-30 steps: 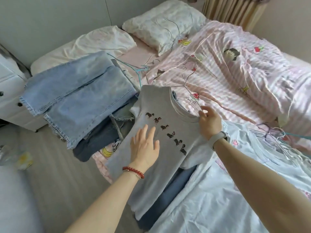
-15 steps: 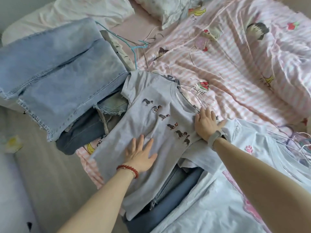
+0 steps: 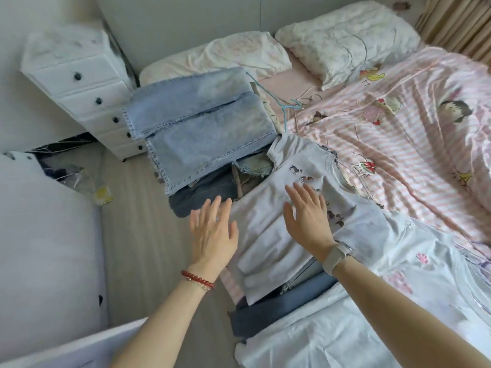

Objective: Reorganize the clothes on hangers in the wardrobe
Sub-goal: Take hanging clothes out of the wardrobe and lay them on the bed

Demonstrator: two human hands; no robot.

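Bed with pink-and-white striped cartoon-print cover, filling the right and upper field. Pale blue paw-print garment, spread across the near right part of the bed. Light blue folded denim jeans, topmost on a heap at the bed's left edge, over darker denim. Grey short-sleeved T-shirt with a row of small dark animal figures, laid flat at the bed's near left edge, partly over the darker denim, neck toward the striped cover; thin wire hanger protruding at the neck. White chest of drawers with dark knobs, on the floor left of the bed. Two white pillows at the head. Right hand, fingers straight and spread, over the T-shirt's chest; contact not discernible. Left hand, fingers likewise straight and spread, beside the T-shirt's left edge, holding nothing. Teal wire hanger, beside the jeans.
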